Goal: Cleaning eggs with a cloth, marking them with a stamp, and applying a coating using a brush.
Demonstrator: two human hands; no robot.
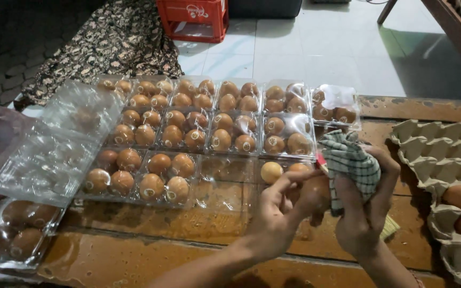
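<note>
Left hand (281,205) pinched the brown egg (316,193), light, smooth and brittle, by its ends while my right hand (366,205) gripped the checked cloth (350,165) against it.

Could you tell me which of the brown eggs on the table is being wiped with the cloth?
The egg in the left hand, pressed against the checked cloth held by the right hand; the others sit in clear packs or the tray.

Glossy clear plastic egg packs (230,170), matt grey moulded-pulp egg tray (438,154), soft green-checked woven cloth (350,165), on shiny worn brown wooden tabletop (150,256).
</note>
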